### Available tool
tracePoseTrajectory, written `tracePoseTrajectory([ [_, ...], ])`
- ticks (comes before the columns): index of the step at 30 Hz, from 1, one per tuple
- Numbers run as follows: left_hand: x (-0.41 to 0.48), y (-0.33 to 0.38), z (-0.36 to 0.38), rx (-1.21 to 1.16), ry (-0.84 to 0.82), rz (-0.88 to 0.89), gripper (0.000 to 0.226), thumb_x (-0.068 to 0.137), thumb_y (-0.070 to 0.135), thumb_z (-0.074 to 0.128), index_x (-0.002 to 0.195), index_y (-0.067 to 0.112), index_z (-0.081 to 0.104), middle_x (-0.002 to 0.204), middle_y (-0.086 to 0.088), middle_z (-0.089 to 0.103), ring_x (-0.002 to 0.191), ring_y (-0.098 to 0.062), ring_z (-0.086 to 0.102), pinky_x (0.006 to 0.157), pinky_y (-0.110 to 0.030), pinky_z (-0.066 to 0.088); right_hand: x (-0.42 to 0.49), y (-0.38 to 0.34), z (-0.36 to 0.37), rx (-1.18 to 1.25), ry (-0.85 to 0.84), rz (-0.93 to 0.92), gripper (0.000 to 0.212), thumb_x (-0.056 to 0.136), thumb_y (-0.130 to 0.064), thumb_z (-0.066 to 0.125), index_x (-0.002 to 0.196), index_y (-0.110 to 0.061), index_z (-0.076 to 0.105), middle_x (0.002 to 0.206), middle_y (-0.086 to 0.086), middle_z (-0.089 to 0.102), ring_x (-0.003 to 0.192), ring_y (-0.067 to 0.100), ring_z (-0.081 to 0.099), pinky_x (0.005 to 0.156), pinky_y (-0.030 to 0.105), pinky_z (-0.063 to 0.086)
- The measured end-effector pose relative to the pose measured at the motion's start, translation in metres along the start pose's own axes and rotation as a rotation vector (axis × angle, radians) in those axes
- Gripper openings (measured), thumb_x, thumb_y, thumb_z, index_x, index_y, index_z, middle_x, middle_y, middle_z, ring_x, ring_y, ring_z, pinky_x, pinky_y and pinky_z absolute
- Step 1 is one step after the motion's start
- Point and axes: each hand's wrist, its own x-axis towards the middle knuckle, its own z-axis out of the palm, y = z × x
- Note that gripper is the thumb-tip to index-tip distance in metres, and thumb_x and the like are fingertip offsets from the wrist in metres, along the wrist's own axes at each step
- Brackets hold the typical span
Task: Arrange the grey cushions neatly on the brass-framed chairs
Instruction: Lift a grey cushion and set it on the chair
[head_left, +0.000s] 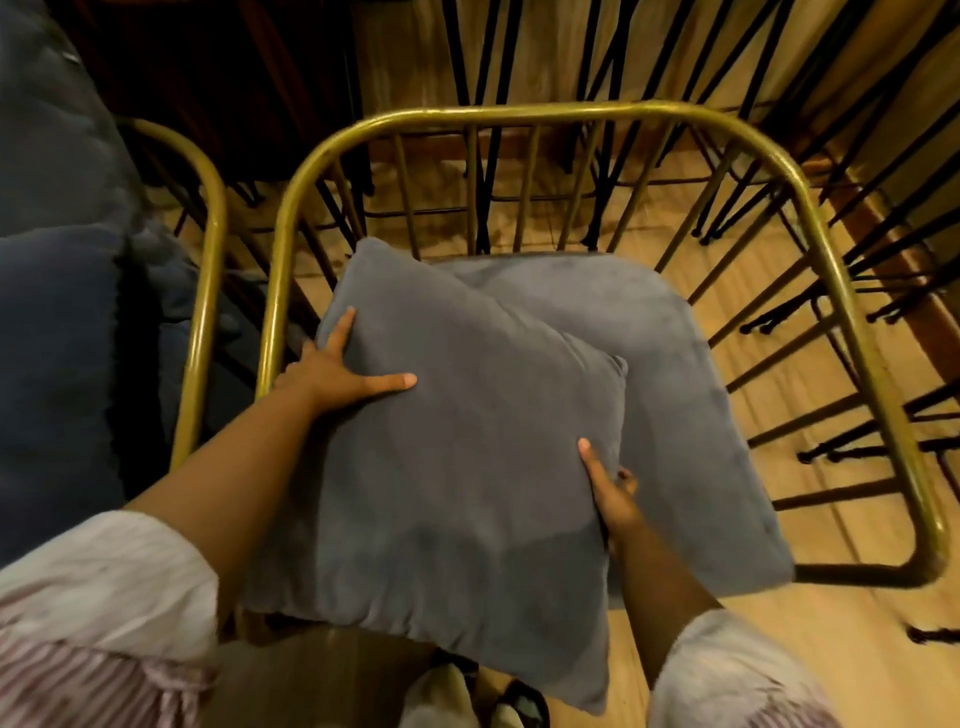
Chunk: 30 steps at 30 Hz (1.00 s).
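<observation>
A square grey cushion lies tilted over the front left of a brass-framed chair. Under it a flat grey seat pad covers the chair's seat. My left hand grips the cushion's left edge, thumb on top and a finger stretched up along the side. My right hand holds the cushion's right edge, thumb on top and the other fingers beneath. The cushion's near corner hangs past the seat's front edge.
A second brass-framed chair stands close on the left, with dark blue padded fabric beside it. Several black metal chair legs crowd the wooden floor behind and to the right. Footwear shows at the bottom.
</observation>
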Motion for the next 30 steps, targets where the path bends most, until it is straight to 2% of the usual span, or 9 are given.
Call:
tracePoseTrajectory([
  [2, -0.001, 0.005, -0.002, -0.197, 0.004, -0.017, 0.13, 0.052, 0.064, 0.079, 0.147, 0.046, -0.007, 0.162, -0.006, 0.006, 0.145, -0.039, 0.021, 0.114, -0.055, 0.027, 0.004, 0.004, -0.002, 0.059, 0.006, 0.012, 0.08, 0.066, -0.056, 0.076, 0.124, -0.024, 0.031, 0.137, 0.011, 0.045, 0.11, 0.03, 0.052, 0.102, 0.05, 0.043],
  [5, -0.004, 0.01, -0.012, -0.555, 0.093, -0.107, 0.121, 0.062, 0.053, 0.078, 0.153, 0.03, 0.002, 0.161, -0.008, 0.016, 0.143, -0.037, 0.025, 0.111, -0.053, 0.03, -0.003, -0.007, -0.01, 0.099, 0.012, -0.018, 0.087, 0.071, -0.049, 0.076, 0.139, -0.022, 0.028, 0.143, 0.012, 0.042, 0.114, 0.033, 0.051, 0.102, 0.051, 0.043],
  [8, -0.013, 0.01, -0.012, -0.59, 0.117, -0.092, 0.11, 0.063, 0.05, 0.079, 0.151, 0.025, 0.018, 0.155, -0.009, 0.03, 0.138, -0.036, 0.036, 0.107, -0.052, 0.036, -0.012, -0.022, -0.018, 0.083, 0.0, -0.092, 0.09, 0.075, -0.043, 0.076, 0.146, -0.02, 0.026, 0.146, 0.013, 0.042, 0.125, 0.038, 0.049, 0.102, 0.05, 0.044],
  [12, -0.029, 0.013, 0.013, -0.608, 0.059, -0.051, 0.095, 0.07, 0.039, 0.08, 0.148, 0.022, 0.028, 0.15, -0.008, 0.04, 0.132, -0.031, 0.044, 0.098, -0.042, 0.042, -0.019, -0.051, -0.047, 0.026, 0.03, -0.257, 0.079, 0.075, -0.036, 0.078, 0.142, -0.017, 0.041, 0.14, 0.006, 0.052, 0.122, 0.028, 0.054, 0.088, 0.034, 0.045],
  [16, -0.033, 0.017, 0.049, -0.663, -0.011, -0.012, 0.103, 0.058, 0.033, 0.088, 0.145, 0.025, 0.034, 0.145, -0.003, 0.045, 0.129, -0.028, 0.048, 0.097, -0.041, 0.046, -0.013, -0.083, -0.083, -0.036, 0.074, -0.386, 0.084, 0.068, -0.042, 0.081, 0.14, -0.02, 0.043, 0.13, -0.006, 0.056, 0.118, 0.018, 0.055, 0.094, 0.034, 0.047],
  [18, -0.032, 0.021, 0.065, -0.692, -0.017, 0.008, 0.108, 0.053, 0.033, 0.09, 0.145, 0.025, 0.034, 0.146, -0.003, 0.045, 0.129, -0.028, 0.048, 0.102, -0.045, 0.046, -0.009, -0.094, -0.095, -0.063, 0.087, -0.394, 0.099, 0.06, -0.048, 0.084, 0.144, -0.022, 0.038, 0.137, -0.005, 0.053, 0.121, 0.02, 0.054, 0.1, 0.039, 0.048],
  [21, -0.033, 0.025, 0.082, -0.665, 0.025, 0.043, 0.101, 0.063, 0.025, 0.086, 0.147, 0.025, 0.029, 0.148, -0.003, 0.041, 0.133, -0.029, 0.043, 0.105, -0.045, 0.042, -0.002, -0.099, -0.109, -0.093, 0.112, -0.423, 0.11, 0.045, -0.058, 0.087, 0.14, -0.028, 0.042, 0.139, -0.001, 0.053, 0.121, 0.023, 0.056, 0.101, 0.043, 0.049],
  [26, -0.036, 0.018, 0.103, -0.592, -0.094, 0.062, 0.119, 0.055, 0.028, 0.09, 0.15, 0.029, 0.019, 0.151, -0.002, 0.035, 0.136, -0.026, 0.039, 0.11, -0.046, 0.039, 0.006, -0.084, -0.115, -0.184, 0.039, -0.315, 0.1, 0.065, -0.05, 0.081, 0.148, -0.031, 0.029, 0.141, -0.005, 0.047, 0.127, 0.024, 0.048, 0.099, 0.037, 0.045],
  [30, -0.029, 0.01, 0.111, -0.529, -0.184, 0.013, 0.123, 0.064, 0.026, 0.085, 0.152, 0.032, 0.0, 0.156, -0.001, 0.026, 0.141, -0.027, 0.032, 0.114, -0.047, 0.033, 0.013, -0.075, -0.112, -0.278, 0.053, -0.318, 0.096, 0.07, -0.048, 0.078, 0.149, -0.029, 0.027, 0.151, 0.001, 0.04, 0.134, 0.027, 0.044, 0.102, 0.038, 0.042],
])
